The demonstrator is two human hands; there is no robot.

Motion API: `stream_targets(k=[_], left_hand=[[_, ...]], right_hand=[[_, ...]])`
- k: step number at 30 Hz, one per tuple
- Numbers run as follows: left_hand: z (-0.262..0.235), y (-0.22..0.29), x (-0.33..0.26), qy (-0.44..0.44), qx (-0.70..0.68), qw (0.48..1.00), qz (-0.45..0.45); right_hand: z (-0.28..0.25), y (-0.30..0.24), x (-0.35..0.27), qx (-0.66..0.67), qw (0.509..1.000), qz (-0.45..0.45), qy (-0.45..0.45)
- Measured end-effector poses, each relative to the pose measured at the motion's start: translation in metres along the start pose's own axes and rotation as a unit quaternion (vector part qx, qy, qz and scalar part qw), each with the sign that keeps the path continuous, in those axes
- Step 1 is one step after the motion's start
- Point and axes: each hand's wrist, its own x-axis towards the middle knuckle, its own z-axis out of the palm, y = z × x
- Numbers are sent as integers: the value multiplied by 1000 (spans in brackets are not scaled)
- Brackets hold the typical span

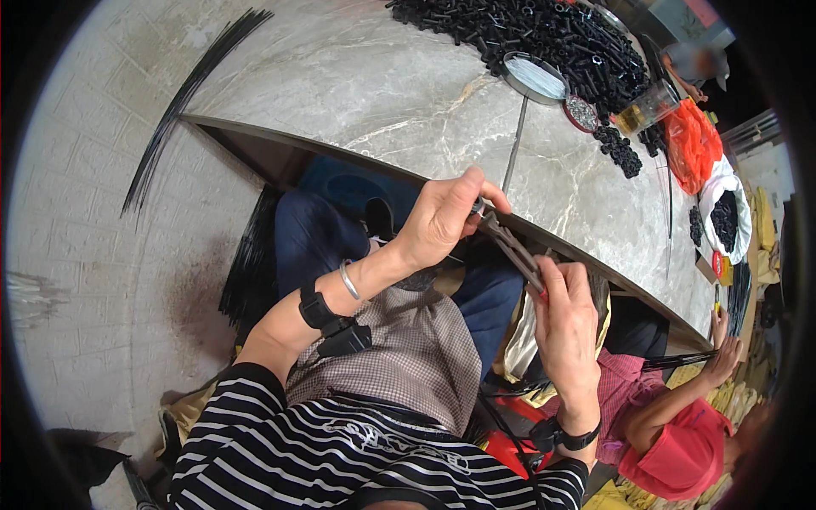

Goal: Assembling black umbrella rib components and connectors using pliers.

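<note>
My left hand (pixel 442 217) is closed around the jaw end of a pair of dark pliers (pixel 510 245), pinching something small at the tip that I cannot make out. My right hand (pixel 565 319) grips the pliers' handles lower down. Both hands work just below the edge of a grey marble table (pixel 382 93), over my lap. A thin metal rod (pixel 512 146) lies on the table straight beyond my left hand.
A big heap of short black tubes (pixel 544 34) covers the far table, with a round dish (pixel 534 76), a small bowl (pixel 581 112) and a glass cup (pixel 646 106). Long black rods (pixel 183 102) hang off the left edge. A person in a red cap (pixel 680 450) sits at lower right.
</note>
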Motion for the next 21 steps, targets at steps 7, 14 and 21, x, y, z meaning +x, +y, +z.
stream_targets(k=[7,14,21], left_hand=[[7,-3,-10,-44,-46,998,-27],[5,-15,-10,-11,-40,999,-24],[12,-16,-12,-6,-50,999,19]], right_hand=[[32,-3,-33,294,934,166,-120],[26,1,-26,164,982,2,92],[43,-6,-49,236,963,128,-22]])
